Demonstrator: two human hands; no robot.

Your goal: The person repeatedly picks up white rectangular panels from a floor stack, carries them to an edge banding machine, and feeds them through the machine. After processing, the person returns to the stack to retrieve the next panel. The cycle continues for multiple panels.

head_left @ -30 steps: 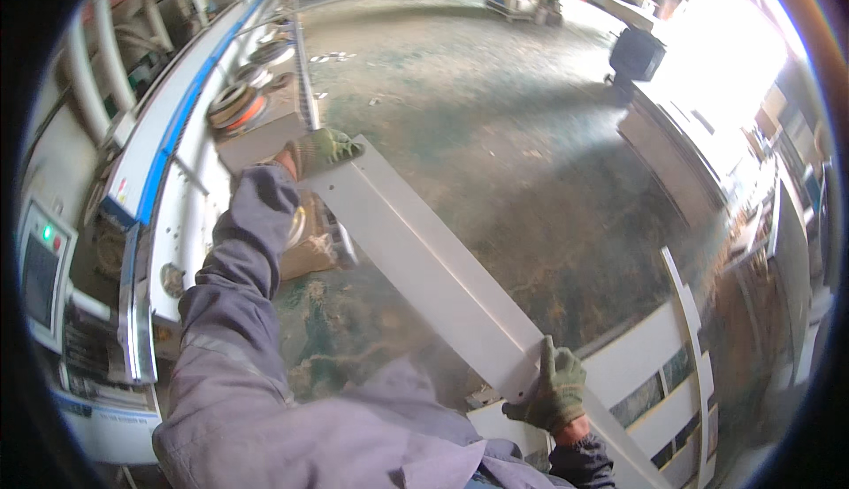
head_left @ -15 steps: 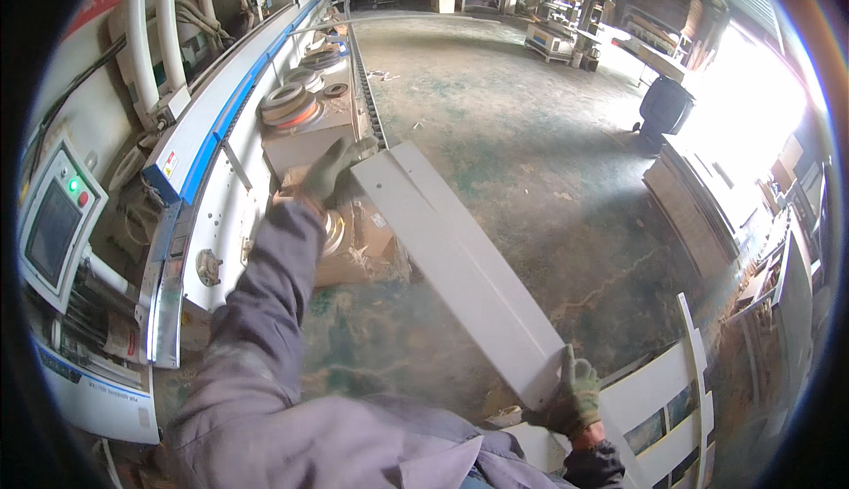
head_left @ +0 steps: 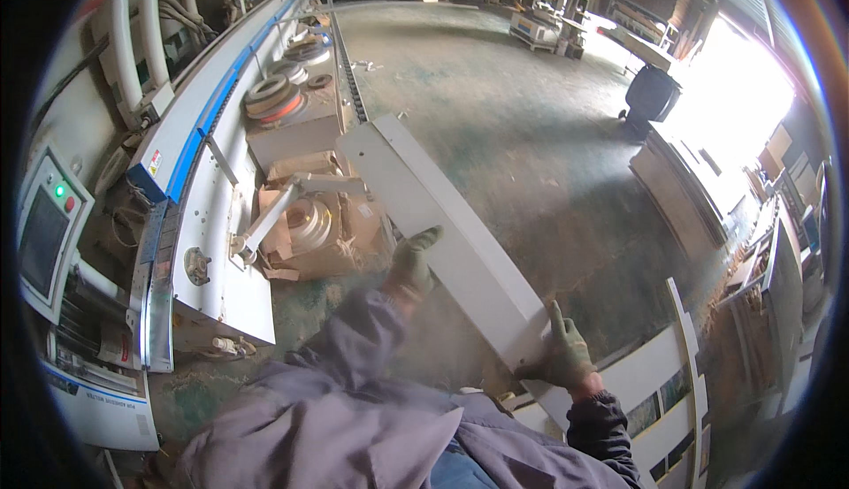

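While slanting lengthwise, far left to near right, above floor, gripped in right hand: white panel. Along it, left hand, hold unclear. Near floor's left edge, box of rolls.

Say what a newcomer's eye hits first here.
Probably the long, pale grey, straight-edged panel slanting across the middle, with the grey-green gloved right hand at its lower end and the matching gloved left hand at its left edge. Next, likely the glaring white opening at upper right, then the long white machine with a blue stripe along the left.
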